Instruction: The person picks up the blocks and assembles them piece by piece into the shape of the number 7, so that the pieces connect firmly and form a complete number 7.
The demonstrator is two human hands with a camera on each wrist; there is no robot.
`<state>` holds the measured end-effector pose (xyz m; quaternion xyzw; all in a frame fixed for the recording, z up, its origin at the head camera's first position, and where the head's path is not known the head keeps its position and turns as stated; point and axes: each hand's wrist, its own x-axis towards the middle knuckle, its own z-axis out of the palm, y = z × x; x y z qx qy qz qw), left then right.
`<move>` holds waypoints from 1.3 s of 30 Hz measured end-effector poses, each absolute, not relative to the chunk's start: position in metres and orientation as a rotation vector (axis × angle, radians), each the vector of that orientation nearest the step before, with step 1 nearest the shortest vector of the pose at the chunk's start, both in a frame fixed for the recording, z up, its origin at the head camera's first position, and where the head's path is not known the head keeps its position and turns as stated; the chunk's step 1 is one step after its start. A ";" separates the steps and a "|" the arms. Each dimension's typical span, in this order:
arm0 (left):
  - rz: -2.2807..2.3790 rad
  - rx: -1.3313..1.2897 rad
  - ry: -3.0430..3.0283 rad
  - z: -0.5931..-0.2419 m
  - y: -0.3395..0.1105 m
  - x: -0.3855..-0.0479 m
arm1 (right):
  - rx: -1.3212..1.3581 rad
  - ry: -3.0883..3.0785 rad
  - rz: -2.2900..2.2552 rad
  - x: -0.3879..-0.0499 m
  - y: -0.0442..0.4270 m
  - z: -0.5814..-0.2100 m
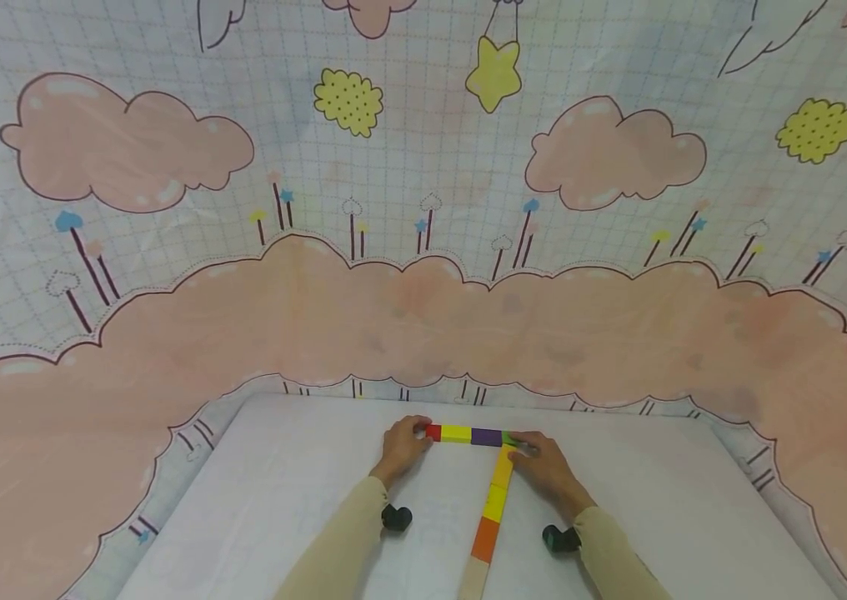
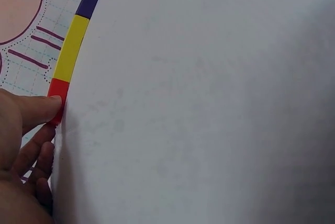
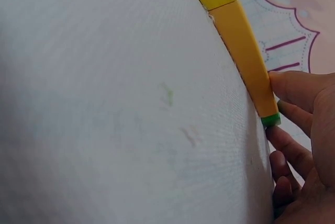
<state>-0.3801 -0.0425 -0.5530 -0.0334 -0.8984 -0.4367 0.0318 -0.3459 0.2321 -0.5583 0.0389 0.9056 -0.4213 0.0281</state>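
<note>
Toy blocks form a row across the back of the white tabletop: a red block [image 1: 433, 432], a yellow block [image 1: 456, 433], a purple block [image 1: 487, 437] and a green block [image 1: 508, 437]. A second line runs toward me from the green end, beginning with a yellow-orange block [image 3: 241, 51]. At the row's left end my left hand [image 1: 403, 446] pinches the red block [image 2: 58, 89], thumb on its face. My right hand [image 1: 547, 471] holds the green block [image 3: 270, 120] at the corner. Its thumb touches the yellow-orange block's side; fingers partly hide the green one.
The nearer line continues with a yellow block [image 1: 494, 502], an orange block [image 1: 485, 540] and a tan block [image 1: 473, 578], cut by the frame's bottom. Behind the white tabletop [image 1: 281, 483] hangs a cloud-patterned cloth [image 1: 423, 325]. Dark devices [image 1: 397, 517] sit at both wrists.
</note>
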 end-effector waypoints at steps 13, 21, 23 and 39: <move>-1.346 -0.097 -2.759 -0.551 -0.044 -0.377 | 0.128 2.771 -1.346 -0.346 0.231 -0.559; -1.473 -0.129 -2.731 -0.550 -0.048 -0.377 | 0.218 2.713 -1.409 -0.348 0.235 -0.559; -1.493 -0.156 -2.722 -0.550 -0.051 -0.376 | 0.220 2.714 -1.413 -0.347 0.236 -0.559; -1.456 -0.231 -2.722 -0.543 -0.065 -0.359 | 0.176 2.744 -1.421 -0.344 0.244 -0.553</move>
